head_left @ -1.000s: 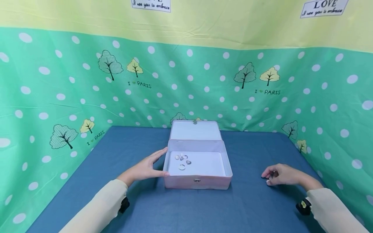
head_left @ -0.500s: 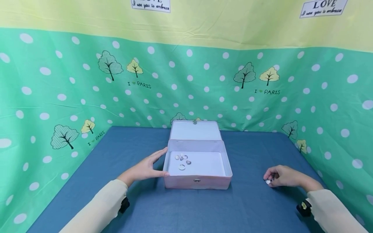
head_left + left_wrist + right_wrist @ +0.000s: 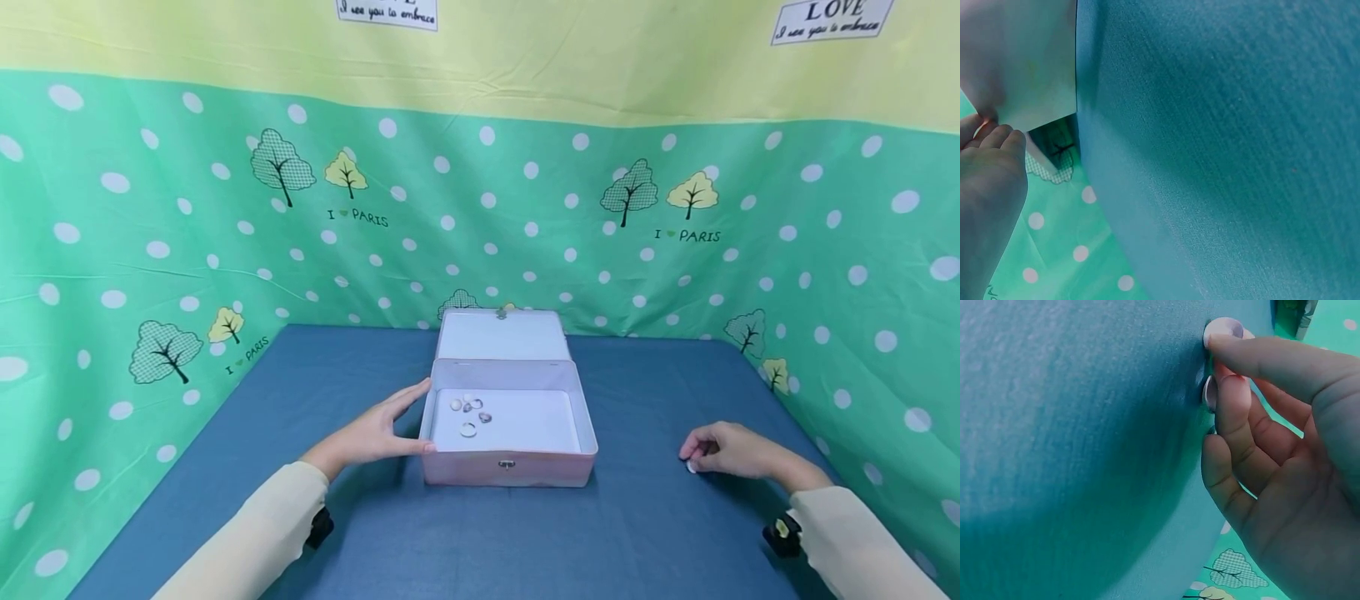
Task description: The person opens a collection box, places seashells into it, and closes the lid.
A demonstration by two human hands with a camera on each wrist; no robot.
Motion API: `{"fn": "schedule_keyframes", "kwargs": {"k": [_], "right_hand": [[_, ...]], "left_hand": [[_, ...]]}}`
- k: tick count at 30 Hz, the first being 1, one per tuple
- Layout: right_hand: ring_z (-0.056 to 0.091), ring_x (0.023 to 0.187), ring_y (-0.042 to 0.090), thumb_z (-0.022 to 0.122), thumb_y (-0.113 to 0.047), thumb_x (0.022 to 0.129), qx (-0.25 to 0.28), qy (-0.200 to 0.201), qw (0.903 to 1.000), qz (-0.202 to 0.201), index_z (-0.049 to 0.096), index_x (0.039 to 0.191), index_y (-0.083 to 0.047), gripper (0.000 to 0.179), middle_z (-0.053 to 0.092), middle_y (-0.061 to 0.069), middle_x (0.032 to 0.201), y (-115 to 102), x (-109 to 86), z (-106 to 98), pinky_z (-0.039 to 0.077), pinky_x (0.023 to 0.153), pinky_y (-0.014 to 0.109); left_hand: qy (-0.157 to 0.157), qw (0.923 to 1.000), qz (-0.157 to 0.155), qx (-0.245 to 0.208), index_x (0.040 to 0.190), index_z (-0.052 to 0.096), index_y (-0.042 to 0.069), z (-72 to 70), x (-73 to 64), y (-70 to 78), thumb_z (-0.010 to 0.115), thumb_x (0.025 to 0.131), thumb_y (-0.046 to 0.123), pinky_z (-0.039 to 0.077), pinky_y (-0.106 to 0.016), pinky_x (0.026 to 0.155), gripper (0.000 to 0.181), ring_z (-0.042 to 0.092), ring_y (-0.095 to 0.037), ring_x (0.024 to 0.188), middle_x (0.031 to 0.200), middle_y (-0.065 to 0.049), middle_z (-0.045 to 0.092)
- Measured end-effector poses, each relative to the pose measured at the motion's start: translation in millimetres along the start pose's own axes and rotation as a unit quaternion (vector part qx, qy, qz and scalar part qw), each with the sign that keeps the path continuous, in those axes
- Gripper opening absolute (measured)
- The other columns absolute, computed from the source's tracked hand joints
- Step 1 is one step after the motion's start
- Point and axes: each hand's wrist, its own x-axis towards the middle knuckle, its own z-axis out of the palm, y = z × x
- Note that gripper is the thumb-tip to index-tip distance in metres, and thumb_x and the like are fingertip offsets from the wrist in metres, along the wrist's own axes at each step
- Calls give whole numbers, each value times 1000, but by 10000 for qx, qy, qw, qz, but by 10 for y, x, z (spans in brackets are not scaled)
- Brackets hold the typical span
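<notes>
A pink tin box [image 3: 465, 468] with a white inside stands with its lid [image 3: 501, 335] tipped back. Several small pale and purplish seashells [image 3: 468, 430] lie in its left half. My left hand [image 3: 363, 435] rests against the box's left side, thumb near the front corner and fingers further back. On the table to the right, my right hand [image 3: 731, 450] pinches a white seashell [image 3: 1224, 327] between thumb and finger. A second seashell [image 3: 1210, 395] shows by the other fingertips, and part of a dark thing peeks out below it.
A blue cloth [image 3: 517, 542] covers the table. Behind and at both sides hangs a green and yellow curtain [image 3: 525, 192] with dots and trees. Each wrist wears a small black camera [image 3: 782, 533] by the sleeve.
The right hand's fingers have shifted slightly to the right and the thumb now covers more of the white seashell. The left hand and the box have stayed in place.
</notes>
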Motion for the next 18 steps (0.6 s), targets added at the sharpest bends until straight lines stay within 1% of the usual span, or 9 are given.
{"fn": "schedule_keyframes", "kwargs": {"k": [3, 6, 10, 14, 18], "right_hand": [[54, 71, 8, 69, -6, 94, -62, 43, 10000, -38, 71, 97, -6, 4, 64, 2, 84, -2, -7, -14, 46, 62, 25], [55, 71, 8, 68, -6, 94, -11, 27, 10000, -59, 71, 97, -5, 4, 65, 2, 85, -35, -2, -30, 46, 62, 25], [56, 69, 12, 68, -9, 95, 37, 24, 9999, -157, 71, 98, -5, 5, 65, 3, 84, -104, 29, -54, 47, 61, 26], [56, 65, 18, 66, -9, 96, 72, 65, 9997, -221, 70, 98, -4, 6, 65, 6, 82, -187, 72, -85, 47, 58, 29], [59, 67, 19, 66, -8, 96, -54, 157, 9994, -296, 70, 99, -3, 7, 68, 5, 85, -297, 127, -135, 49, 60, 28]], "left_hand": [[-14, 10000, -4, 5, 162, 21, 29, -2, 0, 5, 81, 81, 50, 23, -66, 110, 103, 13, -31, 151, 166, -1, 16], [-31, 10000, 10, 37, 162, 20, 28, -2, 1, -3, 81, 82, 50, 23, -66, 110, 102, 13, -32, 151, 166, -2, 15], [-20, 10000, 36, 58, 162, 20, 27, -4, 2, -7, 80, 83, 50, 23, -67, 110, 102, 13, -34, 151, 166, -4, 15], [-28, 10000, 0, 62, 162, 20, 29, -3, -4, -3, 80, 83, 50, 23, -67, 110, 101, 12, -34, 151, 166, -3, 15], [-54, 10000, 1, 48, 162, 19, 28, -4, -6, -1, 80, 83, 50, 23, -67, 110, 102, 11, -34, 151, 167, -4, 14]]}}
